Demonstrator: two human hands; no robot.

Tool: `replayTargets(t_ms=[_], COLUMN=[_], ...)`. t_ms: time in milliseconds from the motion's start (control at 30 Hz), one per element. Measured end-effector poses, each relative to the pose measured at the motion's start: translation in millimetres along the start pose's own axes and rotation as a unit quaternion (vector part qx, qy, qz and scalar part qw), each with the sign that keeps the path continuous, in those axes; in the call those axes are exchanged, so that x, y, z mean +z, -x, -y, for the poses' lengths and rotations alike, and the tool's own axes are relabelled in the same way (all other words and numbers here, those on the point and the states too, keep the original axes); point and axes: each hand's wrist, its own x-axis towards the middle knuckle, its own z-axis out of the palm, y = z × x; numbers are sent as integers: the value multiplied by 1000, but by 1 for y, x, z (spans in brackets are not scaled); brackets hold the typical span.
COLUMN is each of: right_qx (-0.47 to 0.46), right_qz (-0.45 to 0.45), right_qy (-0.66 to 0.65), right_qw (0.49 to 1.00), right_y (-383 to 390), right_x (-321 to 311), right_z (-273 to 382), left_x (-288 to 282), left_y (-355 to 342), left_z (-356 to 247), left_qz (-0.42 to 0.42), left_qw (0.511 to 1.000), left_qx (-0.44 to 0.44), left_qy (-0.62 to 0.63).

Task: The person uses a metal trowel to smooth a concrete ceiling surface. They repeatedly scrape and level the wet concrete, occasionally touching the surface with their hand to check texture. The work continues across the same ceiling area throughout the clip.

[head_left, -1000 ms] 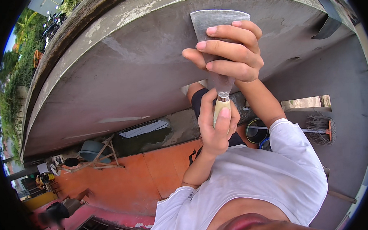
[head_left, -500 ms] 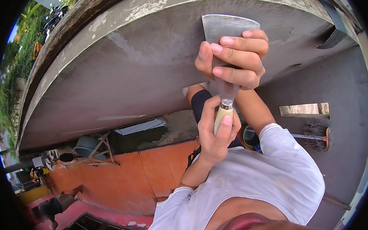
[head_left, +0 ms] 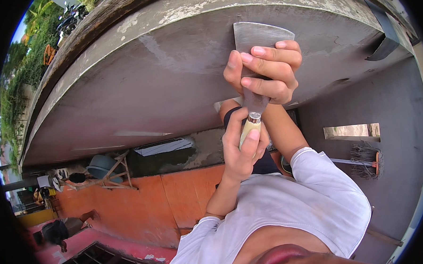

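A putty knife [head_left: 260, 34] with a wide metal blade and a pale handle [head_left: 250, 129] is held blade up in front of the grey plastered wall [head_left: 185, 81]. My left hand [head_left: 240, 152] is closed round the handle, its thumb lying along it. Higher up, my right hand [head_left: 272, 75] is closed on the blade, fingers over its front. The blade's straight top edge shows above the fingers, close under the wall's pale, flaking rim [head_left: 206, 7]. Whether the edge touches the plaster I cannot tell.
A dark bent strip [head_left: 384, 37] hangs off the rim at the upper right. Below it, a mop [head_left: 366, 160] leans by a slot [head_left: 352, 131] in the side wall. At the left, a grey basin [head_left: 101, 166] rests on a wooden stand [head_left: 121, 171]; another person [head_left: 60, 230] is farther off.
Both hands and the putty knife have shifted slightly left. The grip of each hand looks the same. The view itself has moved a little.
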Motion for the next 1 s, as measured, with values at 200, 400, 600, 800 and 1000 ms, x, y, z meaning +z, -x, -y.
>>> replayTargets(t_ms=[200, 400, 600, 800, 1000], right_qx=[14, 10, 25, 27, 42], right_qz=[4, -31, -14, -37, -36], right_qy=[0, 1, 14, 8, 8], right_qw=[1000, 999, 999, 999, 998], right_y=[-1, -6, -5, 0, -5], right_x=[-2, 7, 7, 5, 7], right_z=[0, 0, 5, 5, 6], left_x=[6, 5, -9, -3, -2], left_y=[-4, -2, -11, -5, -6], left_z=[-2, -6, -6, -2, -3], left_qz=[-4, -9, 27, -7, 5], left_qw=[1000, 999, 998, 999, 997], left_qx=[1, 12, 30, 24, 32], left_qy=[-13, -29, -48, -34, -69])
